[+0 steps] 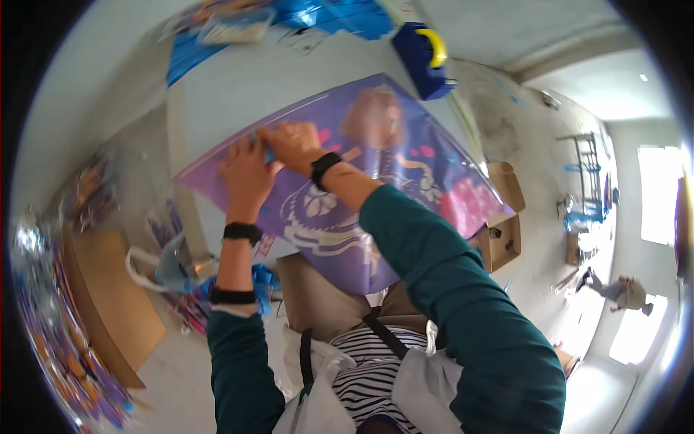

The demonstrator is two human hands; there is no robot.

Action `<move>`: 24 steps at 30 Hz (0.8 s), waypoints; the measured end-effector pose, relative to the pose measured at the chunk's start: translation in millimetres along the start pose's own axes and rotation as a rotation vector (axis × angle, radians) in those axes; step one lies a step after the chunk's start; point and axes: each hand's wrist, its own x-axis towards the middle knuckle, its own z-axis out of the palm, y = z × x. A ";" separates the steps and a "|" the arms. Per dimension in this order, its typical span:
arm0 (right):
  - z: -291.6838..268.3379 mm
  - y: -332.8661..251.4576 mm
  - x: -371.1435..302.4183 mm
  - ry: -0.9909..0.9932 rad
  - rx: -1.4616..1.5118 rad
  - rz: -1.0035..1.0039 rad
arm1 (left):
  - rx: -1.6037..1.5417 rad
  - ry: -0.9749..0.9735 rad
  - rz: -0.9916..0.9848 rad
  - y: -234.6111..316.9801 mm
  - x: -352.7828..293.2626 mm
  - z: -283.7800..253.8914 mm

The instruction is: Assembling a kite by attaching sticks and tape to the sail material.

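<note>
A purple kite (340,217), a wide triangular sheet printed with a doll-like figure, lies across the work table (231,87) and hangs over its near edge to my lap. My left hand (248,172) is at the kite's upper left edge, its fingers bent down onto the sheet. Right beside it, my right hand (291,143) is closed at the same edge, fingers curled. A small bit of blue shows between the two hands; what it is I cannot make out. A thin pale rod (296,107) runs along that edge.
A dark blue box with a yellow handle (426,61) stands at the table's far right. Blue plastic (347,16) lies along the far end. An open cardboard box (502,242) is to the right, bundled colourful packs (69,347) to the left. Another person (625,293) is far right.
</note>
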 end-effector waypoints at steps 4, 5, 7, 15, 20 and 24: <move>-14.8 48.6 2.4 0.015 0.268 0.347 | 0.021 0.014 0.055 16.1 3.4 5.3; -18.6 66.8 -4.0 0.174 0.299 0.432 | 0.027 0.019 0.065 15.5 3.4 2.5; -37.4 103.8 -22.7 0.403 0.632 0.534 | 0.033 -0.063 -0.005 -1.9 -5.2 -5.0; -129.0 300.2 -83.0 0.594 0.802 1.071 | 0.083 -0.066 0.040 4.2 -0.9 2.1; -152.3 326.3 -76.2 0.351 1.051 1.088 | 0.028 -0.084 0.057 4.8 2.9 3.4; -160.2 331.7 -76.3 0.220 1.163 1.065 | 0.054 -0.091 0.066 3.1 3.0 5.4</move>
